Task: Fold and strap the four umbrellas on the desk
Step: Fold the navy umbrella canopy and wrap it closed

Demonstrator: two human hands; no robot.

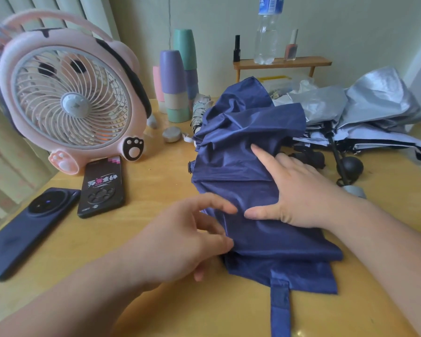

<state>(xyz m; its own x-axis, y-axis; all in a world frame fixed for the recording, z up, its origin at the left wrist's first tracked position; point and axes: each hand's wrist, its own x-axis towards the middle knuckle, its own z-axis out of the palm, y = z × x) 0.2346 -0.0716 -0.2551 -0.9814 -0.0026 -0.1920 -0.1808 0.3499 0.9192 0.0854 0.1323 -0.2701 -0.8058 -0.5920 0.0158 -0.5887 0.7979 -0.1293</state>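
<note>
A navy blue umbrella (241,171) lies collapsed and loose on the wooden desk (156,181), its strap (280,302) hanging toward me. My right hand (299,193) lies flat on the fabric with fingers spread, pressing it down. My left hand (180,237) touches the umbrella's left edge, fingertips pinching a fold of cloth. A silver and black umbrella (365,113) lies unfolded at the back right, its round black handle (353,167) on the desk. A small folded patterned umbrella (199,113) stands behind the navy one.
A pink desk fan (68,93) stands at the left. Two phones (100,186) (27,229) lie in front of it. Stacked cups (175,86) sit at the back, beside a small wooden shelf (282,63) with a water bottle (266,32).
</note>
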